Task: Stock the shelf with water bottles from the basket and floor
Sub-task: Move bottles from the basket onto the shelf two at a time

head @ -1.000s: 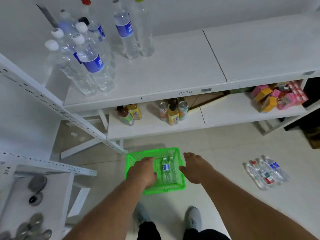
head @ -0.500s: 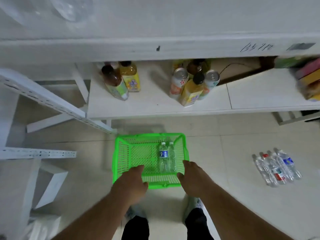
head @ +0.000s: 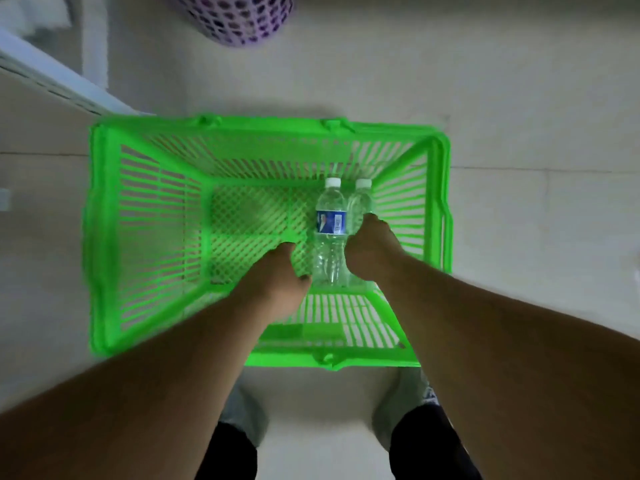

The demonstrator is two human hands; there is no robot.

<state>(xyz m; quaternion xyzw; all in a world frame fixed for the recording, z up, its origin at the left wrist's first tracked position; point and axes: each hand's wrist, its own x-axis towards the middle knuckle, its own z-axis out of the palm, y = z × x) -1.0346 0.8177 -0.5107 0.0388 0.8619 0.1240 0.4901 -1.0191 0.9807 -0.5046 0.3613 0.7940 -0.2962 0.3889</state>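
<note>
Green basket (head: pixel 145 216) on pale tiled floor (head: pixel 536 98) (purple basket (head: pixel 239 19) beyond).

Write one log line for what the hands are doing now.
place: green plastic basket | left hand: beside blue-labelled clear water bottle | right hand: over second clear bottle | grip: unclear

Bright green slatted basket (head: pixel 145 209); clear bottle (head: pixel 330 233) with blue label, white cap; purple perforated bin (head: pixel 239 19)

No text can be read. The water bottle (head: pixel 330 230) near the right wall of the green basket (head: pixel 104 237) bears a blue label, its print too blurred to make out.
</note>
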